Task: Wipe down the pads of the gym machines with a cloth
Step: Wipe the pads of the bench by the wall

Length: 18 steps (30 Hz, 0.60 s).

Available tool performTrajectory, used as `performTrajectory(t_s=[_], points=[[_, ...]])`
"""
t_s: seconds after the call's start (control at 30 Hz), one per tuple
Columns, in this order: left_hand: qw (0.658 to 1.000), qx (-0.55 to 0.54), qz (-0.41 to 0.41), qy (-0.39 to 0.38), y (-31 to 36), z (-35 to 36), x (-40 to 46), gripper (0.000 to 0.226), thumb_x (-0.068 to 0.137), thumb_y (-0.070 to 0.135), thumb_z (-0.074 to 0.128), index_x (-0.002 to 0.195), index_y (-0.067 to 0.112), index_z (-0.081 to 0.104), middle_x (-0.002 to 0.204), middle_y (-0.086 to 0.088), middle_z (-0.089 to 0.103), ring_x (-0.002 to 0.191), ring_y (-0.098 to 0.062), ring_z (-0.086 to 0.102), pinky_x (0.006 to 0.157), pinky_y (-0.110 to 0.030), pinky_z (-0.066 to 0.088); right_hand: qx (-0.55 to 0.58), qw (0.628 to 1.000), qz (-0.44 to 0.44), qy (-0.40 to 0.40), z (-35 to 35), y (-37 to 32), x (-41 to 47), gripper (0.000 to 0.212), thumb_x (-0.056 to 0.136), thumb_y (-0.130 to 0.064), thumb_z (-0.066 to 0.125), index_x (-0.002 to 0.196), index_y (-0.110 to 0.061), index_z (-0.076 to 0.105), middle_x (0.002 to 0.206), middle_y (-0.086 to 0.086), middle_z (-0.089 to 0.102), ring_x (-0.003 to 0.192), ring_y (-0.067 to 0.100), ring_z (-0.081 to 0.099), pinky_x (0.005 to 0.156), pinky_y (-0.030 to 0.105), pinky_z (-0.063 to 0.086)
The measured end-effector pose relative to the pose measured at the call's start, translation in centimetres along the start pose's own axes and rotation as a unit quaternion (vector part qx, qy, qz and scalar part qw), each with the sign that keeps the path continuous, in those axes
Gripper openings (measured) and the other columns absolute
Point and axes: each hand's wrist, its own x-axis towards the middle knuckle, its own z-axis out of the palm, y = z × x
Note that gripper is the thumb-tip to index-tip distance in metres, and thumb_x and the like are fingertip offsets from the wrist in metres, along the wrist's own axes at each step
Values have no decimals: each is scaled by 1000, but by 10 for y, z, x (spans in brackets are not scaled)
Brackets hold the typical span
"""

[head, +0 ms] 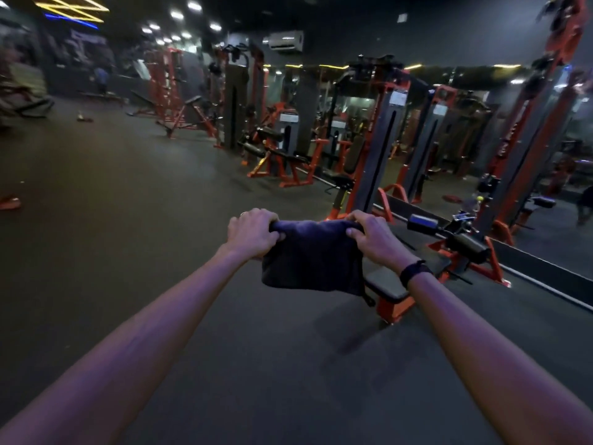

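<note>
A dark folded cloth (313,256) hangs in the air in front of me, stretched between both hands. My left hand (253,232) grips its upper left corner and my right hand (373,237) grips its upper right corner; the right wrist wears a dark band. Just behind and below the cloth stands a low orange-framed bench with a dark seat pad (386,282) and a dark roller pad (470,247). The cloth hides part of the bench.
Orange and black gym machines (282,146) line the right side along a mirror wall (545,175). Open dark rubber floor (128,220) spreads to the left and in front. Small items lie on the floor at far left (9,202). A person stands far back (101,78).
</note>
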Motion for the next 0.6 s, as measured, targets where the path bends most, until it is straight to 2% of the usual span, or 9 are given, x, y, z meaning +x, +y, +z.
performTrajectory(t_s=[0.13,0.2,0.33,0.43,0.53,0.6], points=[[998,4,-56,-4,-54,23,52,18,92,41,65,101,26,68,110,-2,68,111,-29,61,87,-38,43,18,998,-36,-40,55,10,76,14,96,-7,61,108,-9,68,98,5,67,98,22,62,81,24,41],[997,17,-80,-15,-83,36,81,20,91,43,66,104,28,70,109,-3,69,110,-28,62,85,-37,43,25,997,-50,-54,89,18,114,15,96,-7,62,109,-9,69,101,6,68,98,20,61,85,26,44],[993,11,-110,-40,-131,64,149,24,90,46,68,108,30,72,109,-4,70,108,-28,64,80,-34,43,-9,995,-47,-87,141,37,183,17,98,-21,61,113,-20,67,109,3,69,104,22,61,91,44,51],[990,-11,-128,-62,-155,82,206,24,89,47,71,107,31,73,103,-1,70,104,-27,64,77,-32,40,-85,991,-41,-97,163,51,246,22,100,-32,56,119,-26,64,115,4,65,110,24,57,89,40,48],[987,-24,-133,-85,-177,98,273,26,87,46,73,108,32,74,103,1,70,104,-25,64,77,-31,38,-98,991,-24,-90,182,66,316,23,100,-35,55,121,-29,63,112,4,60,109,25,55,86,38,44],[986,-37,-137,-91,-192,110,314,26,86,45,74,109,32,75,105,0,72,105,-25,65,78,-31,39,-99,991,-18,-86,200,76,352,21,100,-33,56,119,-28,64,113,4,65,111,25,56,85,38,45]])
